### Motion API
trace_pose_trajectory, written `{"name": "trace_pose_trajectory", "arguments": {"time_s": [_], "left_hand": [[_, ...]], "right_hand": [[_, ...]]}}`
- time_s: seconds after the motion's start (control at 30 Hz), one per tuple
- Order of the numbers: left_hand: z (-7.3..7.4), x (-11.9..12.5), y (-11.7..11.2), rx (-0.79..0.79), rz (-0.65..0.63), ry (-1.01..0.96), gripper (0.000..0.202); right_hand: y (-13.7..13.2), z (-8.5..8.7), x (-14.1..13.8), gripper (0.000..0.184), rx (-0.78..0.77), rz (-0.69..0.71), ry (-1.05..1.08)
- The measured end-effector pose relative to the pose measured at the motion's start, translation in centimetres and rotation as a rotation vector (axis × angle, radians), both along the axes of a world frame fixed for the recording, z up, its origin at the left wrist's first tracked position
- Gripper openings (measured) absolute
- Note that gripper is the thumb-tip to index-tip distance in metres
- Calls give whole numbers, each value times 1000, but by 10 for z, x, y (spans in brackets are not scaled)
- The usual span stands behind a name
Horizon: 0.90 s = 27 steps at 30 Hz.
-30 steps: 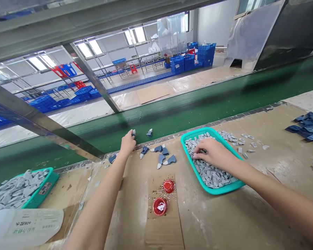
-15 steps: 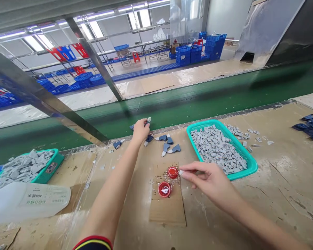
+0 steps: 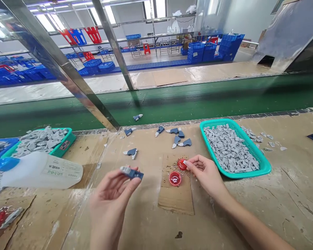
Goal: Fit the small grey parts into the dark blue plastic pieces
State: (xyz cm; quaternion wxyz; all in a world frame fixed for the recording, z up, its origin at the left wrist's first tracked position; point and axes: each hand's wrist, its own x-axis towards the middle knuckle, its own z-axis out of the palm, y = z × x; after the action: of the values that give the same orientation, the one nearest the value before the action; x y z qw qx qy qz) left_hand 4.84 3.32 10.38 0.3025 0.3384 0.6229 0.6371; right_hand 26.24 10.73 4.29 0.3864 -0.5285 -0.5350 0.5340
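My left hand [image 3: 111, 198] is raised above the table, its fingers shut on a dark blue part with a grey piece at one end [image 3: 131, 173]. My right hand [image 3: 205, 173] pinches a small grey piece [image 3: 185, 163] between thumb and finger. That piece is right next to a red cap [image 3: 182, 164] holding some liquid or glue. A second red cap [image 3: 175, 178] stands just nearer on a cardboard sheet [image 3: 175, 199] scattered with brown grains. Several joined blue-and-grey parts [image 3: 177, 136] lie on the table beyond my hands.
A teal basket [image 3: 246, 174] heaped with grey pieces stands to the right. A white plastic bottle [image 3: 43, 170] lies at the left, by a teal tray [image 3: 64, 144] of grey pieces. A green conveyor belt [image 3: 172, 100] runs along the table's far edge.
My left hand has come back from the far table edge, holding the blue part. My right hand has left the basket for the red caps, pinching a small grey piece. The view has tilted.
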Motion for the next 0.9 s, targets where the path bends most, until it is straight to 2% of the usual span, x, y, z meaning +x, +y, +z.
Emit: {"name": "trace_pose_trajectory", "arguments": {"time_s": [0.17, 0.37, 0.67, 0.9], "left_hand": [[-21, 2, -25, -55, 94, -154, 31], [-31, 19, -23, -96, 75, -331, 30], [-22, 75, -6, -51, -44, -391, 23], [-11, 92, -4, -45, -47, -407, 23]], "right_hand": [[0, 0, -1, 35, -14, -1, -4], [-3, 9, 2, 34, -37, 5, 86], [-27, 50, 11, 27, -149, 150, 231], [-36, 61, 8, 22, -179, 257, 306]]}}
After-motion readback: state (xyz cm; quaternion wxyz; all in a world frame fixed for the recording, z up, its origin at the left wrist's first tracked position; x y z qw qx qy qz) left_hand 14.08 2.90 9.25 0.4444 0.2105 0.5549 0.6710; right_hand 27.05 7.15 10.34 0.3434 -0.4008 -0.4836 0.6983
